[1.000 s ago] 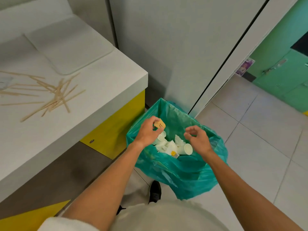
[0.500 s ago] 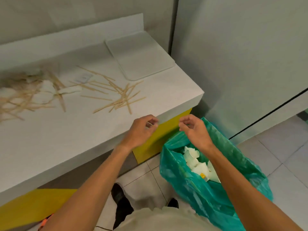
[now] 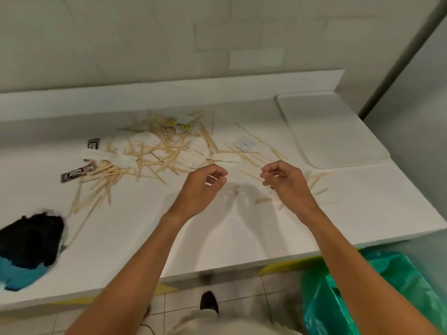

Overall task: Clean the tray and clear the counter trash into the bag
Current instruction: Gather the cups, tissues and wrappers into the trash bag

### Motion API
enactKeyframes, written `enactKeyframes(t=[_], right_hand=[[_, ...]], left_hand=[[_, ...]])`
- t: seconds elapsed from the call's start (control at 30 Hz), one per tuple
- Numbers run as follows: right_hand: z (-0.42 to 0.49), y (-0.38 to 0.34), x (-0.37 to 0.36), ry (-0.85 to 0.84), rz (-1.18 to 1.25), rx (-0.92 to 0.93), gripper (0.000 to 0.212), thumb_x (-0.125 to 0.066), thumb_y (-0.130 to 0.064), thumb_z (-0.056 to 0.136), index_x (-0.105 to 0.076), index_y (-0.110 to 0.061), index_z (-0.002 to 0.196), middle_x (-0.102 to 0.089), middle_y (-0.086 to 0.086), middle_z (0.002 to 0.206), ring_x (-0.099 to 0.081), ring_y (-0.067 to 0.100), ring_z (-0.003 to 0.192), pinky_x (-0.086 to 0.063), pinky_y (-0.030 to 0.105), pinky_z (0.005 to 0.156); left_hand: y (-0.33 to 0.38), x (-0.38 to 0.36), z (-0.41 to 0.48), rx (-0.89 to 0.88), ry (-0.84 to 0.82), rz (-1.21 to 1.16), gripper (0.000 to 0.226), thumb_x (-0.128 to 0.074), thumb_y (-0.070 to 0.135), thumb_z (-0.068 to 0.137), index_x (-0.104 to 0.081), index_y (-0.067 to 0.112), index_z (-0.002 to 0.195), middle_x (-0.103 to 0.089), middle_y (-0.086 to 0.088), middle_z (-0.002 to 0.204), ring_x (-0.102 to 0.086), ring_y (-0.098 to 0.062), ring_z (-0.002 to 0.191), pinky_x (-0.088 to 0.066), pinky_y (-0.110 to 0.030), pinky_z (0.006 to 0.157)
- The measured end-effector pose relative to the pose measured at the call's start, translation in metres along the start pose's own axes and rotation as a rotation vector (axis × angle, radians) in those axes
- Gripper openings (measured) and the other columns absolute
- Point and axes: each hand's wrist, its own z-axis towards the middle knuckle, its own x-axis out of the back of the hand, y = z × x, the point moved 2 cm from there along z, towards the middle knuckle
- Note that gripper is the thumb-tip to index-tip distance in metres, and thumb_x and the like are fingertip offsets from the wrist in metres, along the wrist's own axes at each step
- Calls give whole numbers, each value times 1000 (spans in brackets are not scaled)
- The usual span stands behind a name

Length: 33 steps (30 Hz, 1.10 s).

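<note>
1. the left hand (image 3: 202,187) and the right hand (image 3: 285,182) hover side by side over the white desk (image 3: 217,240), apart from each other, fingers loosely curled, nothing held in either.
2. the white tray (image 3: 331,131) lies flat at the desk's far right corner, nothing on it.
3. wooden sticks (image 3: 150,157) lie scattered across the middle of the desk, many piled over crumpled white napkins (image 3: 145,140); a few stray sticks lie under and beside the right hand.
4. two dark sachets (image 3: 73,174) lie left of the pile, and a small white packet (image 3: 244,144) lies between the pile and the tray.
5. a black and blue cloth (image 3: 29,240) sits at the desk's left edge.
6. the green bag (image 3: 387,298) stands open on the floor below the desk's right end.
</note>
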Motion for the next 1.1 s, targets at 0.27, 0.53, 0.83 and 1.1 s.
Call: enactKeyframes(t=[0.27, 0.53, 0.83, 1.1], right_hand=[[82, -11, -70, 141, -103, -24, 13, -64, -9, 85, -68, -18, 93, -68, -5, 97, -64, 7, 87, -45, 9, 66], [154, 18, -82, 171, -479, -76, 34, -64, -20, 86, -61, -14, 119, -61, 9, 123, -57, 26, 113, -44, 26, 90], [186, 25, -84, 110, -682, -182, 51, -65, -23, 84, -49, -19, 132, -54, 11, 125, -49, 33, 119, -44, 43, 97], [195, 23, -78, 20, -739, -158, 34, -67, -24, 86, -55, -12, 116, -43, 13, 124, -45, 34, 115, -43, 38, 95]], left_hand=[[-44, 69, 38, 12, 6, 10, 9, -63, 20, 94, -70, 19, 100, -67, 10, 91, -62, -4, 81, -47, -10, 72], [-67, 85, 67, 35, 21, 10, 10, -63, 18, 93, -70, 17, 99, -67, 8, 91, -61, -2, 80, -47, -12, 71], [-80, 96, 121, 51, 108, 93, 8, -64, 14, 93, -70, 16, 96, -67, 9, 88, -60, 4, 77, -45, -7, 68], [-113, 107, 203, 83, 192, 501, 25, -65, 15, 86, -64, 19, 111, -63, 3, 108, -62, -15, 94, -49, -25, 78]])
